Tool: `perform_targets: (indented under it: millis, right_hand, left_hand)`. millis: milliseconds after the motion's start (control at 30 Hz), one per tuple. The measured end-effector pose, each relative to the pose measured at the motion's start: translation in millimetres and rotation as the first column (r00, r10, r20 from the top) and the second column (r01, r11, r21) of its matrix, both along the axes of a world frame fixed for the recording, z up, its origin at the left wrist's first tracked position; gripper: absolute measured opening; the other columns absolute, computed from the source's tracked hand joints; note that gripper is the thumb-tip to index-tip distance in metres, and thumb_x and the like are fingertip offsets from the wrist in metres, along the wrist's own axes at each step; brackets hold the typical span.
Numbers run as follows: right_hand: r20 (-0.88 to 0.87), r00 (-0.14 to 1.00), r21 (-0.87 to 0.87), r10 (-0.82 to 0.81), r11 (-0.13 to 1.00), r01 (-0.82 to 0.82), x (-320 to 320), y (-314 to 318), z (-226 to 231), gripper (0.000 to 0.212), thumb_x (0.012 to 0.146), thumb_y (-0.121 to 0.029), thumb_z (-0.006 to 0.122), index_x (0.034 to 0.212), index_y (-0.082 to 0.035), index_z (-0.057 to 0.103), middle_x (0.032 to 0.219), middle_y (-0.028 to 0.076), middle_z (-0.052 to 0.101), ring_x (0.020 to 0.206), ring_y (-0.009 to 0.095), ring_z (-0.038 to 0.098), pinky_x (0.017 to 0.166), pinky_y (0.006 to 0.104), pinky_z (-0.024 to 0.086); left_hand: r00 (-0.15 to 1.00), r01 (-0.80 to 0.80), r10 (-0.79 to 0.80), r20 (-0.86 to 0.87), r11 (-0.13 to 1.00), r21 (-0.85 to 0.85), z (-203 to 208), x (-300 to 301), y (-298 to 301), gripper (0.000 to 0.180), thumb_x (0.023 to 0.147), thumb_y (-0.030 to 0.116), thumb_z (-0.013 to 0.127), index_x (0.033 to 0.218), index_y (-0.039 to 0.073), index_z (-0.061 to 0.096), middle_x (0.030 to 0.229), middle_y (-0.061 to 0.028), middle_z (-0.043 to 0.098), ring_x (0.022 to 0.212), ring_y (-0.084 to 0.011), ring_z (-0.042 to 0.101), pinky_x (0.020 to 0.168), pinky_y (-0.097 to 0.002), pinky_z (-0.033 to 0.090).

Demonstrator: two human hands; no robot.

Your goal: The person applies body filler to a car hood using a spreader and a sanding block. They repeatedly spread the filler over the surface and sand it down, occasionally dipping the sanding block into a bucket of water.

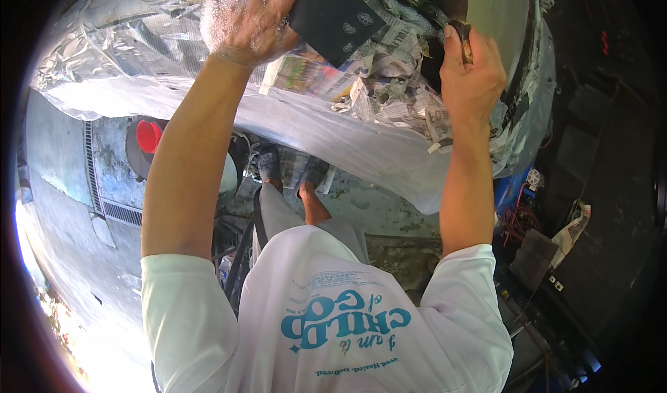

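Soap suds coat my left hand (246,18) at the top edge, partly cut off by the frame. It grips a black square sheet (337,21) by its left side; the sheet looks like wet sandpaper and carries a few spots of foam. My right hand (472,70) is closed round the handle of a small scraper (455,9) with a dark, wide blade pointing away from me. Both hands are over a vehicle-like body covered with plastic sheeting (319,118) and crumpled newspaper (399,80). A pale smooth panel (493,4) shows beyond the scraper.
Below the plastic's hanging edge, my feet in dark shoes (269,162) stand on a worn concrete floor. A red container (148,136) and a floor drain grate (121,212) are at the left. Coiled red cable (520,223) and a paper scrap (571,234) lie at the right.
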State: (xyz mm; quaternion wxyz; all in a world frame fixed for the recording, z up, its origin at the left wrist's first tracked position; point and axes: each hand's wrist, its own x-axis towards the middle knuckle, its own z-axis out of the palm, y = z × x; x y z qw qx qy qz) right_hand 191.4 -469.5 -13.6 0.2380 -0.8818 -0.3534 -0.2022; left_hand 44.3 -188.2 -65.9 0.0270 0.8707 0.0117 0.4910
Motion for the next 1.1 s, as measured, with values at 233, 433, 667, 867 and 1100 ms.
perform_targets:
  millis: [233, 433, 667, 867, 1100]
  right_hand:
    - [0.0, 1.0, 0.061, 0.024, 0.998, -0.024, 5.6, -2.8, -5.8, 0.027, 0.096, -0.027, 0.081, 0.105, -0.003, 0.075, 0.084, 0.012, 0.066, 0.068, 0.033, 0.064, 0.062, 0.0429, 0.049]
    - [-0.044, 0.999, 0.036, 0.025, 0.999, -0.024, 4.6, -3.4, -0.8, 0.029, 0.095, -0.029, 0.082, 0.104, -0.002, 0.075, 0.085, 0.013, 0.068, 0.071, 0.035, 0.066, 0.066, 0.0446, 0.051]
    - [-0.018, 0.999, 0.061, 0.032, 0.998, -0.031, 5.6, 16.4, 7.9, 0.028, 0.094, -0.028, 0.083, 0.105, -0.003, 0.076, 0.088, 0.014, 0.07, 0.074, 0.035, 0.068, 0.067, 0.0442, 0.053]
    - [-0.071, 0.997, 0.117, -0.044, 0.992, 0.052, 0.3, -17.6, 4.8, 0.028, 0.095, -0.027, 0.082, 0.108, -0.002, 0.077, 0.084, 0.012, 0.066, 0.071, 0.033, 0.066, 0.065, 0.0428, 0.052]
    - [-0.05, 0.999, 0.069, 0.008, 0.998, -0.005, 1.0, -12.3, -4.2, 0.029, 0.096, -0.026, 0.082, 0.111, -0.001, 0.077, 0.085, 0.012, 0.065, 0.069, 0.032, 0.065, 0.063, 0.0423, 0.051]
  left_hand:
    - [0.986, -0.037, 0.034, -0.166, 0.999, -0.013, 12.2, -4.8, -5.5, 0.058, 0.08, 0.029, 0.078, 0.133, 0.007, 0.069, 0.122, -0.018, 0.067, 0.104, -0.0394, 0.067, 0.086, -0.0501, 0.053]
    - [0.987, -0.023, 0.019, -0.157, 1.0, -0.019, 15.5, -2.8, -1.3, 0.049, 0.081, 0.028, 0.078, 0.125, 0.011, 0.068, 0.111, -0.0164, 0.068, 0.091, -0.0376, 0.07, 0.072, -0.0512, 0.053]
    - [0.995, -0.052, 0.049, -0.092, 0.998, -0.027, -5.7, 0.1, -0.5, 0.062, 0.078, 0.03, 0.082, 0.135, 0.01, 0.066, 0.122, -0.0185, 0.064, 0.108, -0.0425, 0.065, 0.088, -0.0548, 0.053]
    - [0.982, -0.026, 0.01, -0.189, 0.996, -0.082, -6.1, -4.9, 2.8, 0.067, 0.077, 0.029, 0.083, 0.139, 0.011, 0.063, 0.126, -0.0184, 0.062, 0.111, -0.0437, 0.064, 0.09, -0.0577, 0.052]
    - [0.97, -0.02, 0.002, -0.244, 0.997, -0.071, 5.4, -9.2, -1.0, 0.07, 0.078, 0.03, 0.083, 0.142, 0.011, 0.061, 0.13, -0.0188, 0.06, 0.114, -0.0426, 0.063, 0.091, -0.0581, 0.05]
